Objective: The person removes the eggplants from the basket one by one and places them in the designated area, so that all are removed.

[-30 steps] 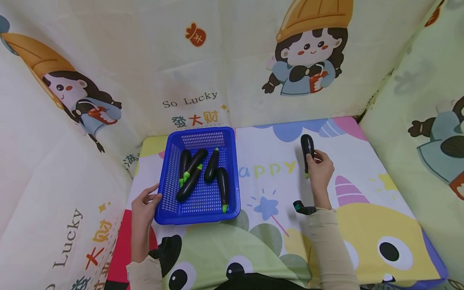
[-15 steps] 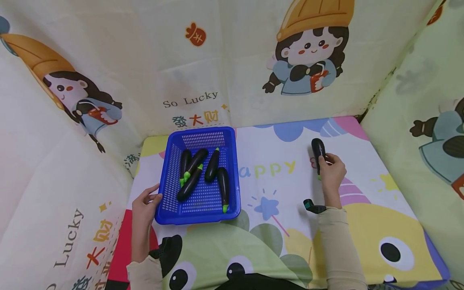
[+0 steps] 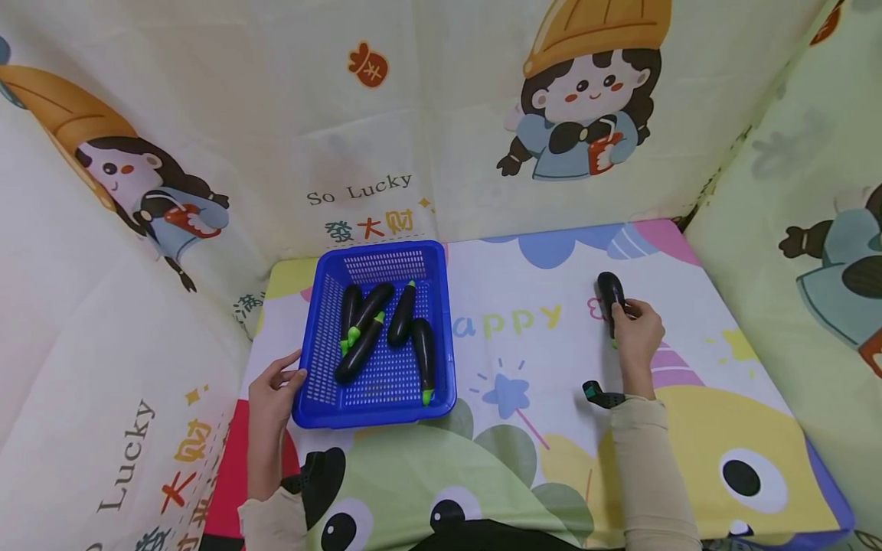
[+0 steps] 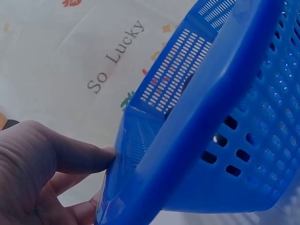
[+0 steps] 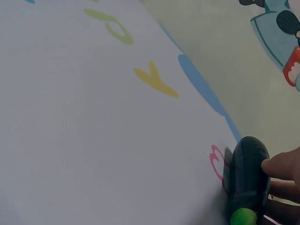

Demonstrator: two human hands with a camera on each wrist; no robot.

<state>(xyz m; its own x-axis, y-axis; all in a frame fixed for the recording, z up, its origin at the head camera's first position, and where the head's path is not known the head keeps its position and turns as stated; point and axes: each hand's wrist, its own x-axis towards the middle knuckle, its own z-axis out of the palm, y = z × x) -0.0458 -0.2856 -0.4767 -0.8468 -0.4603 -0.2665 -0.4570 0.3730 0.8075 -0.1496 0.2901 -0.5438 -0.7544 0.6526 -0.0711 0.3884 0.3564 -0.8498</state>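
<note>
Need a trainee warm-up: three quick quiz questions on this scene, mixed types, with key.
1. Count: how many eggplants lie in the blue basket?
2. True or false: the left grip is apart from the blue basket.
3. Multiple choice: in the head view, where does the green end of the eggplant held by the right grip point?
A. Away from the person
B. Toward the person
C. Toward the blue basket

Key
1. Five.
2. False; its thumb touches the basket's rim.
3. B.
</note>
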